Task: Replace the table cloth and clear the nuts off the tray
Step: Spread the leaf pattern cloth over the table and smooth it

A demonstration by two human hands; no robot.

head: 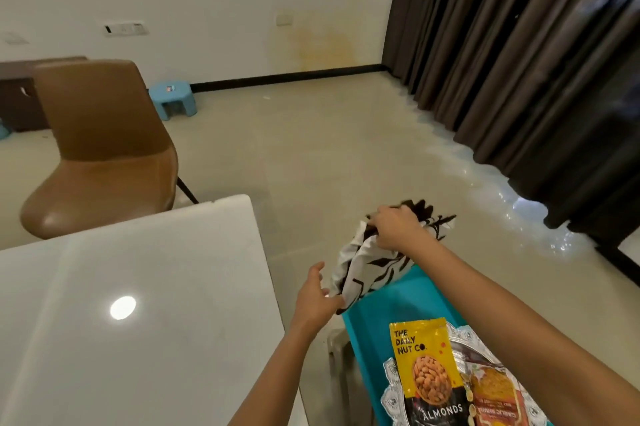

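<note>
Head view: a brown chair [100, 148] stands at the far left corner of the white table [138, 287], whose glossy top lies bare. Just off the table's right edge, the left hand [317, 297] reaches out with its thumb spread wide and its fingertips at the lower end of the table cloth [367, 266]; whether they have caught the fabric I cannot tell. The black-and-white table cloth hangs bunched in the air to the right of the table. The right hand [398, 228], farther from the table, is clenched round its gathered top. Under the cloth, right of the table's near end, sits a teal seat [398, 301] bearing a silver tray [389, 391]. On the tray lie a yellow almond packet [429, 373] and, on its side away from the table, an orange packet [498, 394]. Dark curtains [519, 62] hang well beyond the table's right.
</note>
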